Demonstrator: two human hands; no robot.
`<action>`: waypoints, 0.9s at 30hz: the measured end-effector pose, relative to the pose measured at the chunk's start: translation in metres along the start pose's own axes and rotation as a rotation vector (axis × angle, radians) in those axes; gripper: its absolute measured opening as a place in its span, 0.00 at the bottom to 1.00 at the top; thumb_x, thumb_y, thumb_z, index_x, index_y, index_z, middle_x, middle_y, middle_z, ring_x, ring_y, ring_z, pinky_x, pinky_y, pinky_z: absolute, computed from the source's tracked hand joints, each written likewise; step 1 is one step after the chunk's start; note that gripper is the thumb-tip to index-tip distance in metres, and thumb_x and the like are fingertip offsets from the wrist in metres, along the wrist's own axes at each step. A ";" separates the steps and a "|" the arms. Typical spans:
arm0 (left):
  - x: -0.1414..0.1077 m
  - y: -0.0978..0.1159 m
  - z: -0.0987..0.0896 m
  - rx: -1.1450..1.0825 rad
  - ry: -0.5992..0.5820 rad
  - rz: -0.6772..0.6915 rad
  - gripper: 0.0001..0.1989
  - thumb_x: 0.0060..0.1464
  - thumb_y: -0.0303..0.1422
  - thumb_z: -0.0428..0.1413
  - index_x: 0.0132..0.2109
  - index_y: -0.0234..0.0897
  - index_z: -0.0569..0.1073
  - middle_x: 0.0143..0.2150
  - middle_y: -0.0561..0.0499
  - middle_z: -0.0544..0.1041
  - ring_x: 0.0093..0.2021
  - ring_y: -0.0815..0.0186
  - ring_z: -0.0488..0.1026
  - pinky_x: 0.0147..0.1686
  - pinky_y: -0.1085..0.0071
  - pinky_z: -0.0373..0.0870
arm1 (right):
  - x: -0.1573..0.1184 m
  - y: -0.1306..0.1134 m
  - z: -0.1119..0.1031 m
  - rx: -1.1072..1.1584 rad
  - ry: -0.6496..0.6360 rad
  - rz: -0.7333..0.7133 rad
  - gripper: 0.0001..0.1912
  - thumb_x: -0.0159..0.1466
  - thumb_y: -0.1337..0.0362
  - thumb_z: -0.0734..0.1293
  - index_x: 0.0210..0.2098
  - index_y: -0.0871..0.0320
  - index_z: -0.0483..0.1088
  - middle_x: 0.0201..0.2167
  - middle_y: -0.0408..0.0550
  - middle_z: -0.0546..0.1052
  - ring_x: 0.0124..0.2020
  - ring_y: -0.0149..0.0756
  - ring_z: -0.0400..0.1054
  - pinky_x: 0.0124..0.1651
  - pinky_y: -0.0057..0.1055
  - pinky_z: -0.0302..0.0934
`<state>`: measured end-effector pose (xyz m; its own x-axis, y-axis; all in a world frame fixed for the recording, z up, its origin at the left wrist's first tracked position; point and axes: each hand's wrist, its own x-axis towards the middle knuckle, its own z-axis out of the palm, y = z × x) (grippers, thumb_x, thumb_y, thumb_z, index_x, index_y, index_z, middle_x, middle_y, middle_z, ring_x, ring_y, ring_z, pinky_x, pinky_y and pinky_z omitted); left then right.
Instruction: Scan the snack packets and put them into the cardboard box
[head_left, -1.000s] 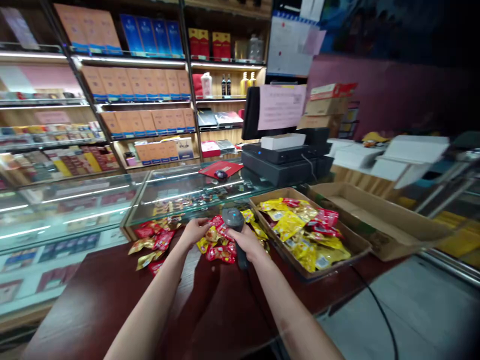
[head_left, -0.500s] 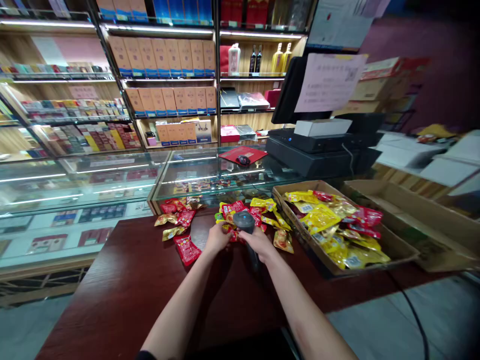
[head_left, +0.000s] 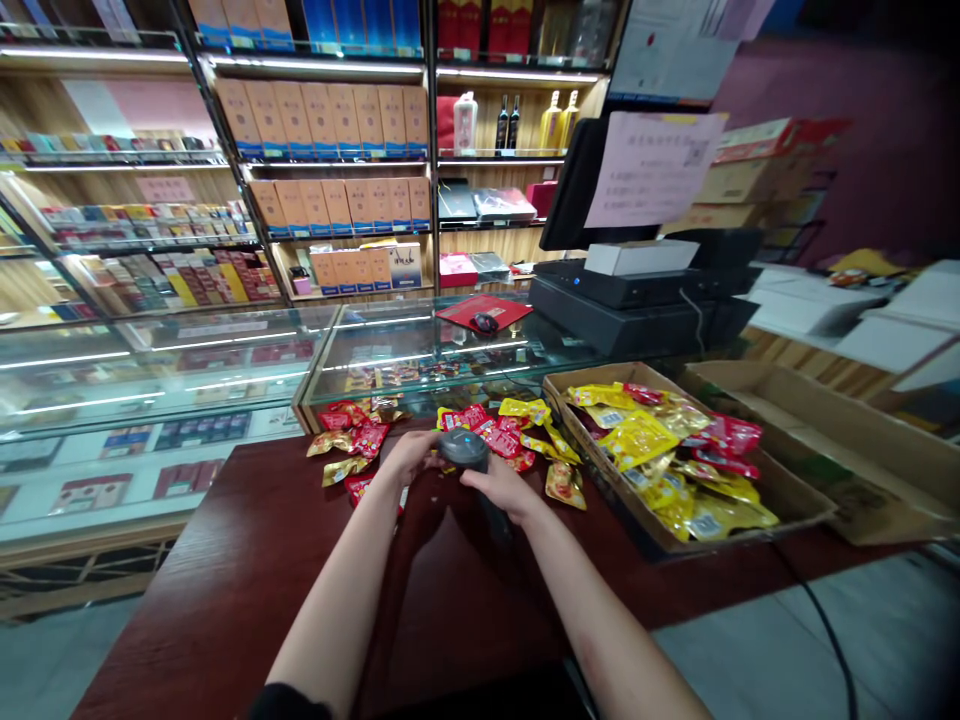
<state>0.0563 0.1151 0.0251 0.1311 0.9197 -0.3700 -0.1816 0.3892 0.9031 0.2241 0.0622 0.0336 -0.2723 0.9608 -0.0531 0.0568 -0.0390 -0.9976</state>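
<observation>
My right hand [head_left: 504, 486] is closed around the handle of a dark grey barcode scanner [head_left: 463, 450], its head pointing away and to the left. Close by on the left, my left hand [head_left: 409, 458] has its fingers curled in front of the scanner head. What it pinches is mostly hidden; a sliver of yellow shows there. Beneath my left wrist lies a red snack packet [head_left: 358, 488], partly covered. Red and gold packets [head_left: 369, 437] lie farther left, while red and yellow ones [head_left: 504, 438] are heaped behind the scanner. A gold packet [head_left: 565, 485] lies to the right.
An open cardboard box [head_left: 600, 478] filled with yellow and red packets stands right, beside another cardboard tray [head_left: 874, 510]. Behind the brown table [head_left: 247, 560] runs a glass counter [head_left: 420, 345] with a mouse [head_left: 485, 322] and a monitor [head_left: 574, 185]. A black cable [head_left: 829, 625] hangs at right.
My left hand has moved left, away from the heap and over the red packet. The scanner head has swung left after it, with my right hand still around the handle.
</observation>
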 end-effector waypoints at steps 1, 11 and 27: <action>0.000 0.001 -0.002 -0.043 -0.011 -0.016 0.10 0.52 0.34 0.57 0.37 0.28 0.75 0.23 0.49 0.73 0.21 0.71 0.70 0.25 0.75 0.68 | 0.002 0.000 -0.001 0.044 0.009 0.041 0.17 0.46 0.71 0.66 0.37 0.59 0.74 0.36 0.46 0.78 0.43 0.42 0.70 0.50 0.39 0.61; 0.000 -0.009 -0.008 0.045 -0.035 0.007 0.21 0.34 0.40 0.69 0.36 0.33 0.77 0.36 0.47 0.77 0.32 0.71 0.71 0.32 0.76 0.66 | 0.014 0.005 -0.014 0.681 -0.027 0.316 0.16 0.49 0.71 0.65 0.39 0.59 0.71 0.37 0.49 0.77 0.37 0.37 0.73 0.41 0.36 0.70; -0.013 0.010 -0.006 0.335 -0.067 0.097 0.26 0.31 0.41 0.68 0.40 0.32 0.78 0.32 0.48 0.78 0.28 0.68 0.72 0.31 0.73 0.67 | 0.023 -0.002 -0.016 0.391 0.152 0.168 0.13 0.48 0.69 0.67 0.35 0.59 0.73 0.26 0.44 0.77 0.28 0.31 0.71 0.30 0.24 0.67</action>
<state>0.0469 0.1072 0.0378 0.1943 0.9419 -0.2739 0.1319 0.2516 0.9588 0.2334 0.0888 0.0347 -0.1447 0.9604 -0.2381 -0.2866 -0.2710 -0.9189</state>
